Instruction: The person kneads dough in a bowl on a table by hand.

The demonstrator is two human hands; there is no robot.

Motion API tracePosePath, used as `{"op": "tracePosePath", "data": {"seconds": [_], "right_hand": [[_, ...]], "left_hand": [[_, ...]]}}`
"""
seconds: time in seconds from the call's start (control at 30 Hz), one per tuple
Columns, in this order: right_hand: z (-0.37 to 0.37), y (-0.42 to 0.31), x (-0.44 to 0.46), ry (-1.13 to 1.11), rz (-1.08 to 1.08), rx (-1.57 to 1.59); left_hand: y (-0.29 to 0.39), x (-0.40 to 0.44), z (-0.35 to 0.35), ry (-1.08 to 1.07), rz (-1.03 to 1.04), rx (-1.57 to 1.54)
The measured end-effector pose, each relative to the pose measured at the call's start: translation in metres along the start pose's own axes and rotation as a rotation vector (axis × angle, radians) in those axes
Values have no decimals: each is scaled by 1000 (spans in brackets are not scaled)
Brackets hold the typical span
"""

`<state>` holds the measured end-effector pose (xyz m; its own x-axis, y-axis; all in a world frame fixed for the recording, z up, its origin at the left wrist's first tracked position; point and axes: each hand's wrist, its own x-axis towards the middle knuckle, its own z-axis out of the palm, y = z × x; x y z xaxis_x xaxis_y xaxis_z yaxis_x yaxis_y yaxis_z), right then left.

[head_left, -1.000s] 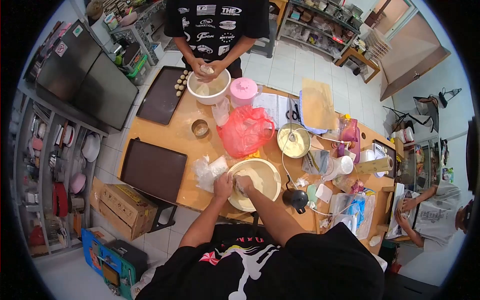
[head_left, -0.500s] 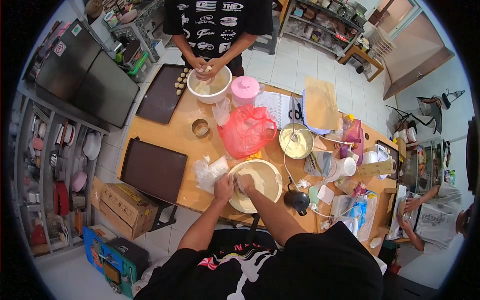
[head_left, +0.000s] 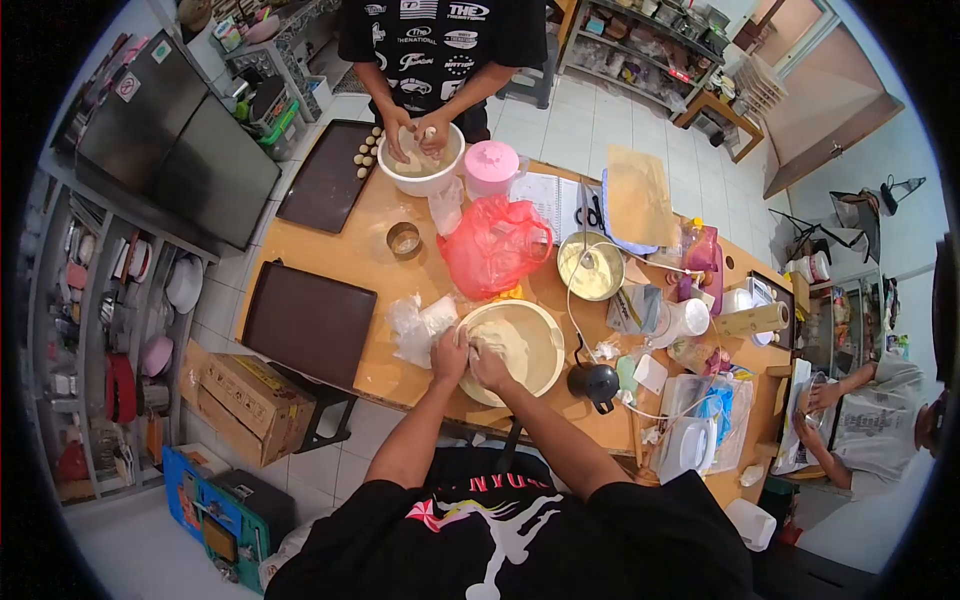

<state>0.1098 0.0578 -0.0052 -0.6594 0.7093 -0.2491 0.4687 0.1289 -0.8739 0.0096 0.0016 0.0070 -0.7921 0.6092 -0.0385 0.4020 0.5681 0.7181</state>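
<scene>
A wide cream bowl [head_left: 548,362] stands at the near edge of the table, with pale dough [head_left: 508,342] inside it. Over its left rim, my left hand [head_left: 449,356] is closed, fingers curled toward the other hand. My right hand [head_left: 489,368] is bent inward beside it, fingertips meeting the left hand. Whatever lies between them is hidden by the fingers. Just left of my left hand is a clear plastic bag [head_left: 421,328] with something white in it. A red plastic bag [head_left: 492,250] lies beyond the bowl.
Across the table, a person works at a white bowl [head_left: 425,186] beside a dark tray [head_left: 325,185] with several dough balls. Another dark tray [head_left: 310,325] lies left, near a metal ring [head_left: 403,240]. Right are a metal bowl [head_left: 592,268], a black kettle [head_left: 594,385] and a white cord.
My right hand has drawn out of the dough and come against my left hand at the bowl's left rim. The person opposite has moved their hands apart.
</scene>
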Motion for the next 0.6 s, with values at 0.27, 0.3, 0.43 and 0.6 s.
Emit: {"op": "tracePosePath", "data": {"seconds": [0.27,0.3,0.43,0.6], "right_hand": [[-86,4,32,126,114,-119],[-86,5,38,115,134,-254],[-57,-2,58,71,179,-438],[-38,-20,36,-38,-48,-381]], "left_hand": [[-4,1,2,-23,23,-19],[0,0,0,-16,13,-10],[4,0,-2,6,-3,1],[-1,-2,3,29,0,-61]]}}
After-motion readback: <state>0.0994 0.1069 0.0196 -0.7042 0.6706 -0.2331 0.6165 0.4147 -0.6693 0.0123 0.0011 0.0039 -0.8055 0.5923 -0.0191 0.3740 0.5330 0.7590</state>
